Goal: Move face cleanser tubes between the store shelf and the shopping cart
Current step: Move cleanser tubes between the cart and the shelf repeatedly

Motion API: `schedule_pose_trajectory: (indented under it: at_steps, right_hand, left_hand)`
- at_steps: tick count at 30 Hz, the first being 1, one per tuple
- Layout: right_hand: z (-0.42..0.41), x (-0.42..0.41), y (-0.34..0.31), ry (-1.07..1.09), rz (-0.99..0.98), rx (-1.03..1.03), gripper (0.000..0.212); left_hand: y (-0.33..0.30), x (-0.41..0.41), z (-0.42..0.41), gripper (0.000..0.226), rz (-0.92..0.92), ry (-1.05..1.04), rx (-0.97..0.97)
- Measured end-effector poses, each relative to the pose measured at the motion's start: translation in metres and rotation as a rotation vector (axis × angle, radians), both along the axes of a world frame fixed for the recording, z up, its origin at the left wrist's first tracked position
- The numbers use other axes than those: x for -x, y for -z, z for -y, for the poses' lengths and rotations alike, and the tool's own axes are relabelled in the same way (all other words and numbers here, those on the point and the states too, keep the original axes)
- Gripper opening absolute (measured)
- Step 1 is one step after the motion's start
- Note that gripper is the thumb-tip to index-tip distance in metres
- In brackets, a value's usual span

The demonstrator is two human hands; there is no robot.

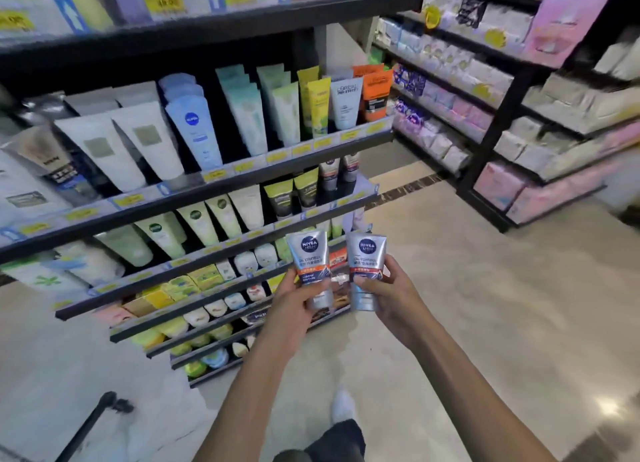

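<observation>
We hold two tubes side by side before the store shelf [214, 181], the left tube [310, 264] in our left hand [294, 297], the right tube [365, 271] in our right hand [388, 288]

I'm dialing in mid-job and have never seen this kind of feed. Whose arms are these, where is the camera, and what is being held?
There is no machine here: the arms are a person's, filmed by one wide-angle camera on their head, looking forward and down. The left hand has a grip on one silver cleanser tube, and the right hand holds a matching second tube, both upright with caps down. Ahead on the left stands the store shelf, stocked with rows of tubes. The dark bar at bottom left may be the cart handle; I cannot tell.
</observation>
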State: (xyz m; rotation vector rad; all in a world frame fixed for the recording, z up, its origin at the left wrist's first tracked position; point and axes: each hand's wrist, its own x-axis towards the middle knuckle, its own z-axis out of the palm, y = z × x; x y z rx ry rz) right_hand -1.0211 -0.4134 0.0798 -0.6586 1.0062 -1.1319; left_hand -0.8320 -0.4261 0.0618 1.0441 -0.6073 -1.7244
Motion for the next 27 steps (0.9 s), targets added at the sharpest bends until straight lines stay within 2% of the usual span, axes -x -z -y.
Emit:
schedule_pose_trajectory:
  at_steps: [4, 8, 13, 21, 24, 27]
  right_hand:
    - [0.05, 0.033, 0.001, 0.006, -0.001, -0.058, 0.056]
    - [0.102, 0.063, 0.008, 0.016, -0.015, -0.098, 0.057]
    - [0.165, 0.094, 0.016, -0.064, -0.157, -0.118, 0.056]
    - [0.273, 0.128, 0.018, -0.215, -0.333, -0.075, 0.056]
    - [0.309, 0.137, 0.022, -0.262, -0.429, -0.007, 0.054]
    - [0.339, 0.14, 0.029, -0.27, -0.504, 0.074, 0.054]
  left_hand:
    - [0.0, 0.031, 0.049, 0.063, -0.009, -0.022, 0.002]
    - [0.007, 0.055, 0.096, 0.054, 0.026, -0.051, -0.033]
    - [0.01, 0.082, 0.136, 0.041, 0.122, -0.101, -0.085]
    - [0.01, 0.122, 0.188, 0.045, 0.265, -0.223, -0.153]
    - [0.014, 0.135, 0.205, 0.049, 0.256, -0.293, -0.183]
    - [0.021, 0.147, 0.218, 0.043, 0.254, -0.36, -0.197]
